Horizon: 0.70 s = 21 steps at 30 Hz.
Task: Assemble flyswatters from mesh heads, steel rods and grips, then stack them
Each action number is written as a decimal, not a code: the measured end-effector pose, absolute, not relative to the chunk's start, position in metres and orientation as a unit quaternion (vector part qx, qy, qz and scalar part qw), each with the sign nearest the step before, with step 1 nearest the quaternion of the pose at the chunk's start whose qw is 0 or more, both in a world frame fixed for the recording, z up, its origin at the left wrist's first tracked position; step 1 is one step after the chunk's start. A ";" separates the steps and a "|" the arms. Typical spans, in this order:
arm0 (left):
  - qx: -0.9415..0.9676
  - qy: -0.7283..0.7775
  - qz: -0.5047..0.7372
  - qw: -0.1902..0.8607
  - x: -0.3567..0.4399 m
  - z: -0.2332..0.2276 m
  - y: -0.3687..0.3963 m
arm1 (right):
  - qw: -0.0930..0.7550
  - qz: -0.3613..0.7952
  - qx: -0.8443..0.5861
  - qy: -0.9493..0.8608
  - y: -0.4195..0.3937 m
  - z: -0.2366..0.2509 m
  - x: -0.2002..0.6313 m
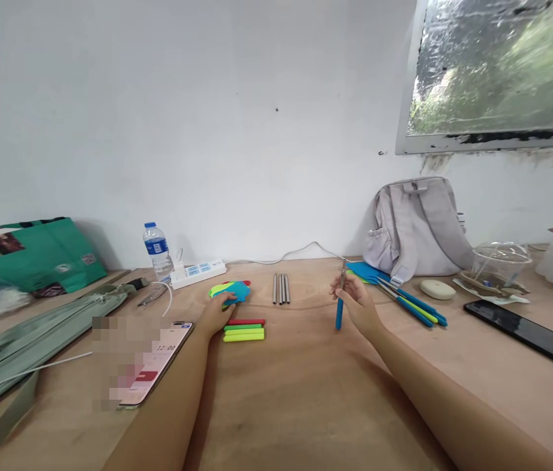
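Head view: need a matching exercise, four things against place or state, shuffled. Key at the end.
Column 1
1. Slim silver metal rods
2. Blue cylindrical handle with a silver metal rod at its upper end
3. Flat blue, yellow-green and red pieces
4. Clear plastic bottle with a blue cap

Column 2
A. At the left hand's fingertips
B. Standing beside the white power strip
C. Held in the right hand
D. Lying side by side on the table, between the two hands

Pairs: 1-D, 2-C, 3-A, 4-B
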<state>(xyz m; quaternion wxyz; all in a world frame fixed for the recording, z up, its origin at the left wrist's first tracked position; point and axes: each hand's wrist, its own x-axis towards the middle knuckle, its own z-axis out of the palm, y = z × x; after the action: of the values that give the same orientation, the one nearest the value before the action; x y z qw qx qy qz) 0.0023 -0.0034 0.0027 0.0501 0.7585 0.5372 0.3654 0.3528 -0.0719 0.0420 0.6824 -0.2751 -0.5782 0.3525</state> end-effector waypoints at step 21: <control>0.393 0.437 0.803 0.099 0.068 0.058 -0.055 | 0.654 0.406 -0.309 -0.559 -0.083 0.055 0.339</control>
<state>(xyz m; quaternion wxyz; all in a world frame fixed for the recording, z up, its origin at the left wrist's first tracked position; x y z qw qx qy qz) 0.0677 -0.0551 0.0576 0.0993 0.3929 0.4374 0.8028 0.3389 -0.0832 0.0552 0.6538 -0.3085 -0.5592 0.4058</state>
